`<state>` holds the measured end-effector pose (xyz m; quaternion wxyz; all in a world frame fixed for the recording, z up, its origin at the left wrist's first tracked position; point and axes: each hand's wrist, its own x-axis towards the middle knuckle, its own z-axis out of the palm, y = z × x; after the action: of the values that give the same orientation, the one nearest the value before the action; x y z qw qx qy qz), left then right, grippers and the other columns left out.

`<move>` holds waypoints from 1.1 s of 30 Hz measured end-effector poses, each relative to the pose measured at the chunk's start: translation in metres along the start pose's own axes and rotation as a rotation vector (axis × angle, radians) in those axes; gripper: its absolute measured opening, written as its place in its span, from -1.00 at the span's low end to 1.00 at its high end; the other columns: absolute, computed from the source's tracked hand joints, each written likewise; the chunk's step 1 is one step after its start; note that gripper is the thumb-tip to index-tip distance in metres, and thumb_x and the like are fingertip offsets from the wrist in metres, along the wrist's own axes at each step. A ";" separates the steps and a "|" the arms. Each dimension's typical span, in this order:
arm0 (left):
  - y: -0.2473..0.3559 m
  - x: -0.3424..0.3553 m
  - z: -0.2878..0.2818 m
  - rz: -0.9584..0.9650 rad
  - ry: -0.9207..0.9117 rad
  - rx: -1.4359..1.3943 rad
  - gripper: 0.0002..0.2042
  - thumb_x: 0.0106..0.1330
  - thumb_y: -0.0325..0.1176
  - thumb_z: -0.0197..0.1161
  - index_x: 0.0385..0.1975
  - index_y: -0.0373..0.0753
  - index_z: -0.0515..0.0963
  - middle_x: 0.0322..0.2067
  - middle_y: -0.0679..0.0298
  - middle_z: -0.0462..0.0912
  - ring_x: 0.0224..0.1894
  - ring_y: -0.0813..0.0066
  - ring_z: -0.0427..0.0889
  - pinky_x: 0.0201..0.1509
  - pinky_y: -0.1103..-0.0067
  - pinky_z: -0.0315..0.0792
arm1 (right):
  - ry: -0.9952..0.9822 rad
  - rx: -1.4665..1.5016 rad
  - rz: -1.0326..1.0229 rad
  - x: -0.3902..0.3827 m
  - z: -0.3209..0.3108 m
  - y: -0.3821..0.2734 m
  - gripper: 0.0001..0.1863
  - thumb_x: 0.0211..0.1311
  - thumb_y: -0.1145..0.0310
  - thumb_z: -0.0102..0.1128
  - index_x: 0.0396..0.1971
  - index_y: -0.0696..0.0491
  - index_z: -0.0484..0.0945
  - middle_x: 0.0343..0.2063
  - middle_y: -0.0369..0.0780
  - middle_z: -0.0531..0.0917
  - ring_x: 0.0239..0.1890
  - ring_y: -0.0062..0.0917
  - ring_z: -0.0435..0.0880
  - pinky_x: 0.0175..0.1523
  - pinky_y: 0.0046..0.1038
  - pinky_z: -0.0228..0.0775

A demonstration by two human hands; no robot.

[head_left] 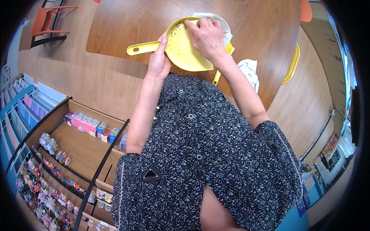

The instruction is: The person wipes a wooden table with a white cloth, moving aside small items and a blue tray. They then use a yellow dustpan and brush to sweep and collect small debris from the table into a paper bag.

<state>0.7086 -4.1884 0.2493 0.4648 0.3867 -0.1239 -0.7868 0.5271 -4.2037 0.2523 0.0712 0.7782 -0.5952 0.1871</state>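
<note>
A yellow dustpan [185,48] with a slotted handle is tilted above the near edge of the table, small dark bits scattered along its far left side. My left hand [159,59] grips it where the handle meets the pan, thumb on top. Over the pan's far part, my right hand [208,36] has its fingers bent and bunched, the index fingertip near the dark bits. Whatever may be between those fingertips is hidden. Beneath my right forearm lies a brush [216,78] with yellow bristles and handle, partly covered. Crumpled white material [226,37] shows behind my right hand.
The brown wooden table [127,23] spreads ahead, with a white cloth [249,73] near its front right. An orange chair [44,21] stands far left, and a yellow chair [292,65] is at the right. Shelves [73,134] of small colourful goods stand close on my left.
</note>
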 end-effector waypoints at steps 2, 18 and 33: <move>0.000 0.000 0.001 0.000 0.008 -0.004 -0.57 0.44 -0.12 0.14 0.12 -0.33 0.42 0.09 0.17 0.55 0.16 0.43 0.51 0.30 0.43 0.40 | -0.029 -0.009 -0.021 0.002 0.000 0.000 -0.72 0.09 0.30 0.30 -0.14 -0.16 0.66 -0.48 -0.34 0.53 -0.33 -0.52 0.58 -0.07 -0.33 0.24; 0.001 -0.002 0.004 0.008 0.009 -0.019 -0.59 0.44 -0.14 0.14 0.12 -0.31 0.42 0.08 0.19 0.55 0.15 0.42 0.52 0.30 0.42 0.40 | 0.007 0.035 -0.085 0.009 -0.004 0.002 -0.79 0.05 0.36 0.21 -0.27 -0.09 0.68 -0.50 -0.30 0.53 -0.36 -0.48 0.58 -0.05 -0.33 0.23; 0.000 0.000 0.001 0.008 0.002 -0.025 -0.60 0.44 -0.14 0.14 0.10 -0.31 0.43 0.06 0.20 0.56 0.14 0.43 0.53 0.29 0.43 0.41 | 0.080 0.107 -0.094 0.009 -0.009 0.003 -0.89 -0.01 0.41 0.22 -0.42 -0.06 0.65 -0.49 -0.31 0.54 -0.37 -0.49 0.58 -0.07 -0.34 0.24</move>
<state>0.7083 -4.1888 0.2497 0.4726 0.3812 -0.1152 -0.7862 0.5242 -4.2098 0.2635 0.0621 0.7999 -0.5439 0.2459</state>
